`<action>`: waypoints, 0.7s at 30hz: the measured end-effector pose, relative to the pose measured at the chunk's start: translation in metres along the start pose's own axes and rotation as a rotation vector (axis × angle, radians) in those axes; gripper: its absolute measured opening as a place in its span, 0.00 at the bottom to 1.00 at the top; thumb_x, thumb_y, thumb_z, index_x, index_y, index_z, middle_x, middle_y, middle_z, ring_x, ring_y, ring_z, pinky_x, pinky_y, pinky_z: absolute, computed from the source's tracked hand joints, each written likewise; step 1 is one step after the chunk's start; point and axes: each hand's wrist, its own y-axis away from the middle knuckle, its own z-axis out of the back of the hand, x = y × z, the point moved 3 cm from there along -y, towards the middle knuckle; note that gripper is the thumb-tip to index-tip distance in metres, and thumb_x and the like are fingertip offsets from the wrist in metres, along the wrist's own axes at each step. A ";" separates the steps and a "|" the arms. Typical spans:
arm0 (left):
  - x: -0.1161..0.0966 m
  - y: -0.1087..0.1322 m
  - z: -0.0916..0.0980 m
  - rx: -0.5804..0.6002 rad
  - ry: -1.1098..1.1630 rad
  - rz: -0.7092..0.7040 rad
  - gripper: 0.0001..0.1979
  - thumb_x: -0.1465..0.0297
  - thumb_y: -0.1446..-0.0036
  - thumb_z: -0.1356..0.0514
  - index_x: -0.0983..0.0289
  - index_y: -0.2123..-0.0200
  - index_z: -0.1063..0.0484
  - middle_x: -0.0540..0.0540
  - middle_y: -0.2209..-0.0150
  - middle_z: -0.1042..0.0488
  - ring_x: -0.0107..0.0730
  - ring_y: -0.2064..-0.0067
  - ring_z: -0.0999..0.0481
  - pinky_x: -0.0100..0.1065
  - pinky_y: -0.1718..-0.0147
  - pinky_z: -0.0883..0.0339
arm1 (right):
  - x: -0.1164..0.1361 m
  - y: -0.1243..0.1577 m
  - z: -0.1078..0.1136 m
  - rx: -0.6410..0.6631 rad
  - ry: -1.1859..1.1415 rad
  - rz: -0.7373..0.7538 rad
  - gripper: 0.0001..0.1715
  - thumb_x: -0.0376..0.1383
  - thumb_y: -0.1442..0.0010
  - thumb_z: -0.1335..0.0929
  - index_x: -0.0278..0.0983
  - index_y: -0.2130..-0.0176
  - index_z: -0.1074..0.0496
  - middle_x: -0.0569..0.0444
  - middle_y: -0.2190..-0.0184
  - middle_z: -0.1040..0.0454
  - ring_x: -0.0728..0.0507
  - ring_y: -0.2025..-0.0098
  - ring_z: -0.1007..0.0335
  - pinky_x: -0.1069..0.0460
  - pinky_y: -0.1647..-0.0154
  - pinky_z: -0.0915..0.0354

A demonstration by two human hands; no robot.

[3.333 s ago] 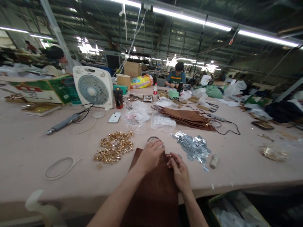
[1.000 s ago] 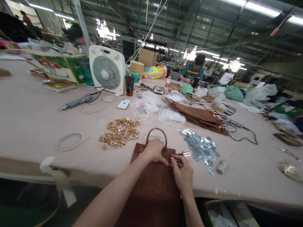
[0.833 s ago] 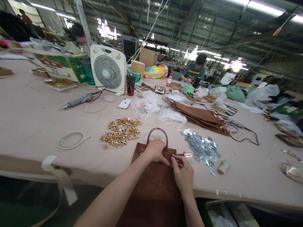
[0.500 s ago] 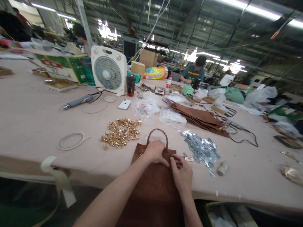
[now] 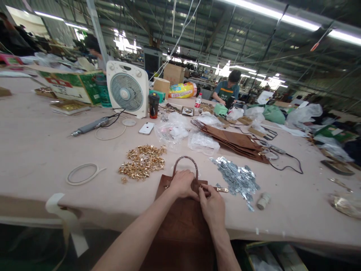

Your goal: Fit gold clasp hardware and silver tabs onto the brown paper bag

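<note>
A brown leather handbag (image 5: 184, 226) hangs over the near table edge, its arched handle (image 5: 184, 158) standing up. My left hand (image 5: 184, 183) grips the bag's top below the handle, thumb stretched toward my right hand. My right hand (image 5: 212, 203) has its fingers pinched together at the bag's upper right, on a narrow leather strap. The strap's gold-coloured metal end (image 5: 222, 190) sticks out to the right past the fingers. The fingertips partly hide what they press on. To the left lies a pile of gold-coloured metal studs (image 5: 143, 162); to the right, flat silvery metal pieces (image 5: 237, 178).
Farther back are stacked brown leather pieces (image 5: 234, 141), a white phone (image 5: 146, 128), a box fan (image 5: 127, 90) and a corded grey hand tool (image 5: 90, 127). A tape roll (image 5: 82, 174) lies left, a small cylinder (image 5: 263, 201) right. A co-worker (image 5: 227, 90) sits across the table.
My right fingers have shifted slightly left, closer to my left thumb, and more brown strap shows beside the metal end. My left hand keeps its place on the bag. The view has shifted a little.
</note>
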 end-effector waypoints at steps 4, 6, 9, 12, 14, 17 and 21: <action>0.002 0.002 0.001 -0.012 0.026 -0.002 0.41 0.32 0.61 0.34 0.62 0.59 0.26 0.63 0.54 0.23 0.56 0.52 0.22 0.48 0.51 0.31 | -0.003 0.007 0.001 0.000 -0.136 -0.013 0.23 0.52 0.37 0.30 0.42 0.50 0.20 0.51 0.65 0.18 0.39 0.66 0.24 0.47 0.61 0.31; 0.003 0.004 0.002 -0.028 0.050 -0.003 0.42 0.31 0.62 0.33 0.62 0.59 0.26 0.61 0.54 0.23 0.55 0.52 0.22 0.47 0.51 0.31 | -0.005 0.014 0.004 -0.013 -0.282 -0.040 0.27 0.54 0.37 0.29 0.41 0.47 0.22 0.50 0.61 0.19 0.42 0.68 0.27 0.49 0.63 0.30; 0.000 0.009 0.003 -0.055 0.082 0.000 0.42 0.30 0.61 0.35 0.62 0.60 0.27 0.60 0.55 0.23 0.53 0.53 0.22 0.45 0.52 0.31 | -0.009 0.026 0.014 -0.118 -0.481 -0.067 0.30 0.55 0.35 0.29 0.39 0.44 0.25 0.55 0.70 0.25 0.46 0.73 0.33 0.51 0.68 0.33; -0.009 0.016 0.007 -0.066 0.105 0.023 0.40 0.28 0.56 0.40 0.61 0.62 0.27 0.59 0.56 0.22 0.50 0.55 0.22 0.43 0.56 0.31 | -0.014 0.036 0.022 -0.213 -0.663 -0.107 0.32 0.55 0.33 0.31 0.39 0.40 0.30 0.62 0.78 0.34 0.48 0.77 0.39 0.54 0.73 0.38; -0.018 0.020 0.013 -0.071 0.107 0.052 0.41 0.27 0.56 0.41 0.61 0.63 0.27 0.58 0.57 0.22 0.50 0.57 0.21 0.42 0.59 0.31 | -0.017 0.038 0.026 -0.227 -0.777 -0.152 0.37 0.57 0.32 0.32 0.41 0.34 0.36 0.63 0.79 0.35 0.48 0.79 0.40 0.56 0.78 0.42; -0.033 0.026 0.034 -0.094 0.110 0.042 0.43 0.27 0.60 0.39 0.60 0.62 0.27 0.58 0.58 0.22 0.49 0.58 0.22 0.41 0.62 0.32 | -0.020 0.033 0.033 -0.231 -0.911 -0.213 0.41 0.59 0.34 0.33 0.44 0.31 0.40 0.61 0.76 0.31 0.48 0.79 0.37 0.56 0.79 0.41; -0.060 0.035 0.085 -0.201 0.103 -0.161 0.38 0.31 0.58 0.35 0.59 0.62 0.27 0.56 0.57 0.22 0.48 0.57 0.23 0.41 0.57 0.32 | -0.013 0.030 0.044 -0.067 -0.909 -0.220 0.40 0.67 0.36 0.38 0.44 0.42 0.25 0.47 0.63 0.19 0.38 0.68 0.22 0.45 0.66 0.25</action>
